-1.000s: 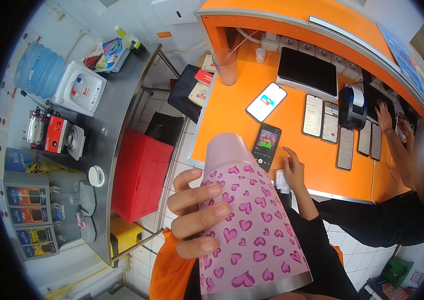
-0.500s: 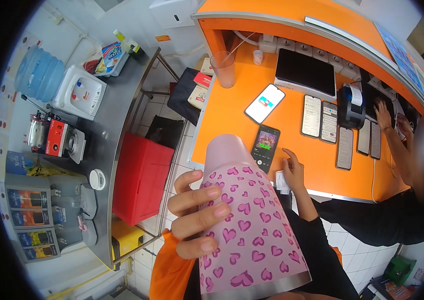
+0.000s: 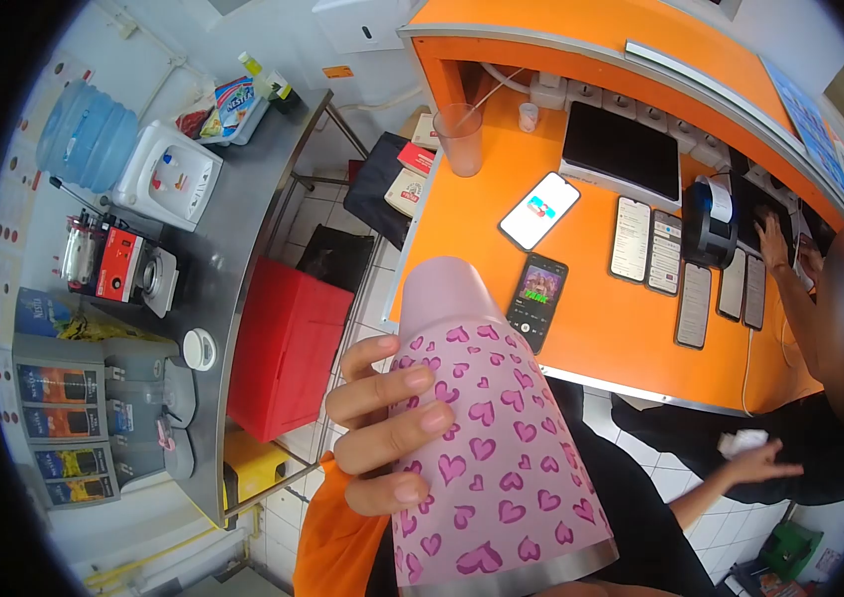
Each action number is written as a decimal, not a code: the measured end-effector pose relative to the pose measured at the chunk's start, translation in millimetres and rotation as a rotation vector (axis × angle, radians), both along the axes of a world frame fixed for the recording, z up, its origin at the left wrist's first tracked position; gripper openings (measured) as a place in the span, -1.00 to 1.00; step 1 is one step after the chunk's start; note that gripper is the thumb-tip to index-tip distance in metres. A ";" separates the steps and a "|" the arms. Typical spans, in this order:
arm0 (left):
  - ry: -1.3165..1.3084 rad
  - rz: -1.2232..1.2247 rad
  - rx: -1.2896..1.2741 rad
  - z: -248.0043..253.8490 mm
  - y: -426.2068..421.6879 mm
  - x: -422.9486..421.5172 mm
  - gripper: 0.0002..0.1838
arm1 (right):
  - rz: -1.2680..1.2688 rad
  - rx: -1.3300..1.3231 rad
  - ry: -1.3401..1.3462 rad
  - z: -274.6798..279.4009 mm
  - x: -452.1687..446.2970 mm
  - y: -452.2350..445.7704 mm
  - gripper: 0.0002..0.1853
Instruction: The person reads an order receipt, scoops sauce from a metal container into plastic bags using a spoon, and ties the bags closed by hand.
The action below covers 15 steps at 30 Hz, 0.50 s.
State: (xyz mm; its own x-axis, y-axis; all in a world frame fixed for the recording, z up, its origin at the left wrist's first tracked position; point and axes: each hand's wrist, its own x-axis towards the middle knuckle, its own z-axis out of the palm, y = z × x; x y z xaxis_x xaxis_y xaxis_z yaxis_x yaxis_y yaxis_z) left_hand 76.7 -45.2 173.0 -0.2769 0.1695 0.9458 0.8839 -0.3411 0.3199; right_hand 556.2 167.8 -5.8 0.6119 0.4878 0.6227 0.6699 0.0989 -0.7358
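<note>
My left hand (image 3: 387, 428) is wrapped around a large pale pink tumbler (image 3: 497, 438) printed with darker pink hearts. The wide end with its silver rim is close to the camera, and its narrower plain end points away over the counter edge. Four fingers show on its left side; the thumb is hidden. Far to the right, beyond the counter's front edge, my right hand (image 3: 755, 466) is stretched out, with some fingers extended. A small crumpled white paper (image 3: 743, 441) appears held in it.
On the orange counter (image 3: 452, 219) are several phones, including one (image 3: 538, 298) near the tumbler, a cup (image 3: 460, 139) and a receipt printer (image 3: 711, 221). A co-worker's arm (image 3: 790, 289) is at right. A steel table (image 3: 228, 259) and red box (image 3: 288, 348) stand left.
My right hand has moved from the counter's front edge off to the right, taking the white paper along. My left hand still holds the tumbler. The view has shifted slightly.
</note>
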 end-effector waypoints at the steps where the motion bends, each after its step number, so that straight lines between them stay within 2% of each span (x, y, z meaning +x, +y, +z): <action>1: 0.008 -0.005 -0.006 -1.0 0.7 -1.4 -0.61 | -0.080 -0.045 0.147 20.3 20.1 -5.7 -0.13; 3: 0.026 -0.021 -0.018 -3.5 2.6 -4.9 -0.60 | -0.187 -0.052 0.249 35.3 44.4 -5.9 -0.16; 5: 0.017 -0.046 -0.011 -5.2 6.2 -4.8 -0.59 | -0.237 -0.050 0.232 38.5 52.3 -3.7 -0.19; 9: 0.000 -0.071 -0.031 -4.5 5.2 -3.2 -0.58 | -0.195 -0.108 0.154 42.0 37.9 -4.0 -0.25; 12: 0.007 -0.070 -0.055 -3.8 0.8 -4.9 -0.59 | -0.005 -0.254 0.093 47.1 3.9 -10.5 -0.29; 15: -0.015 -0.079 -0.017 -6.7 1.9 -1.8 -0.60 | 0.430 -0.594 0.065 48.6 -80.7 -13.0 -0.33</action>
